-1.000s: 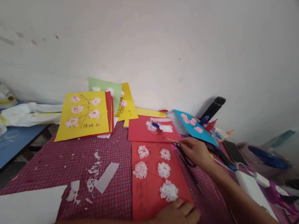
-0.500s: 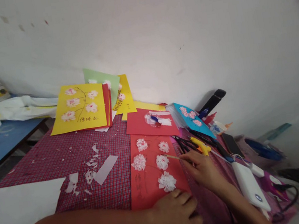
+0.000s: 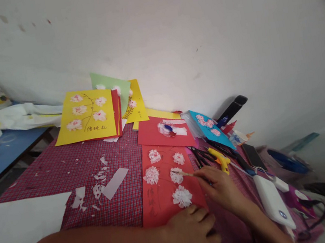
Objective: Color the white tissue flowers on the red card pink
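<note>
A red sheet [image 3: 164, 191] with several ruffled white-and-pink paper flowers, faint stems and handwriting lies on the cloth. My left hand [image 3: 192, 231] rests palm down over the lower edge of the sheet, fingers stretched out. From the right, my right hand [image 3: 222, 188] pinches a thin tan stick [image 3: 187, 174]. Its tip meets the middle flower of the right column [image 3: 176, 176]; whether it has bristles is too small to tell. Just above, a second red sheet [image 3: 152, 135] carries white paper strips and a round patch of pink and blue.
A yellow flower card [image 3: 88, 121] lies on stacked sheets at the back left. Paper scraps [image 3: 97, 190] and a white sheet [image 3: 18, 222] lie left. At right are scissors [image 3: 200, 156], a yellow glue gun [image 3: 220, 160], a blue card [image 3: 208, 128] and a white power bank [image 3: 274, 202].
My right hand has moved slightly left, carrying the stick's tip from the flower's right edge onto its upper middle. My left hand stays where it was.
</note>
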Action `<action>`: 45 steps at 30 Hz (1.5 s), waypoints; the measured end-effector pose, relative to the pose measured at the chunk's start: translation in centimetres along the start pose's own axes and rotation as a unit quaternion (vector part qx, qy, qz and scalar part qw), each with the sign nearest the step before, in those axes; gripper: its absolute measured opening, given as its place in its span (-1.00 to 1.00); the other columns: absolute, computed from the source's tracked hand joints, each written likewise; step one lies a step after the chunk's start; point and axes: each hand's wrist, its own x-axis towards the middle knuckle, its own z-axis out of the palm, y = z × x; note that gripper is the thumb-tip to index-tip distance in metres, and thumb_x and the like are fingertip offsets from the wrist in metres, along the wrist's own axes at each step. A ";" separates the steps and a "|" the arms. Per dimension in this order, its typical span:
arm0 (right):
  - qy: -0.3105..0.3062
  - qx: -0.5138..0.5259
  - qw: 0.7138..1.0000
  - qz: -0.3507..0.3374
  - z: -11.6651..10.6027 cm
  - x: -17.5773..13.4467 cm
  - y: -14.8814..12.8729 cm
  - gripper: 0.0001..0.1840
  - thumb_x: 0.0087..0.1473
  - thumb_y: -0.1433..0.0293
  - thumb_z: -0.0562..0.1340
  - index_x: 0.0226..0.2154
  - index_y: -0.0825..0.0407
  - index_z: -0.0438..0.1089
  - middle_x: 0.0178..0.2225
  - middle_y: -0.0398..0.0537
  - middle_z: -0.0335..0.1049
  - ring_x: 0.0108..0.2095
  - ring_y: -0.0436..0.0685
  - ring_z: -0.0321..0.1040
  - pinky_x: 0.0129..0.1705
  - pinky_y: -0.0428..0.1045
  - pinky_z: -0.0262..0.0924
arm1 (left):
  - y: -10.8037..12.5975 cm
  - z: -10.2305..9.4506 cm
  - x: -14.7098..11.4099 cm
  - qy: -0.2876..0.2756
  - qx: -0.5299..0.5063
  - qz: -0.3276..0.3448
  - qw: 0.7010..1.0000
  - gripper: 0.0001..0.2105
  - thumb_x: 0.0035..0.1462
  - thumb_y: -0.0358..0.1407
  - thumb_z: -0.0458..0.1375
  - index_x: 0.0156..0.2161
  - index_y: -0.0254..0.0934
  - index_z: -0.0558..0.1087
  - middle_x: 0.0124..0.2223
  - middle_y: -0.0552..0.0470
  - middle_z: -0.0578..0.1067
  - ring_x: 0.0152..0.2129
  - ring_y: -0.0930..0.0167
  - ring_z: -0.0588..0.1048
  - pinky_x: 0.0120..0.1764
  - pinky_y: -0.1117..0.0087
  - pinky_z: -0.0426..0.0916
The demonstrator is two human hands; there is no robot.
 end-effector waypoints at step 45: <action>0.000 -0.007 0.998 -0.058 0.0 -2.1 -0.2 -0.70 0.31 0.48 0.15 -0.08 -0.06 0.57 -0.20 0.04 0.60 -0.20 0.18 0.54 -0.13 0.09 0.46 | 0.0 -0.1 0.0 -0.020 -0.006 0.001 1.000 -0.64 0.26 -0.11 0.18 0.06 -0.26 0.51 0.16 -0.19 0.47 0.08 0.16 0.42 0.03 0.18 0.35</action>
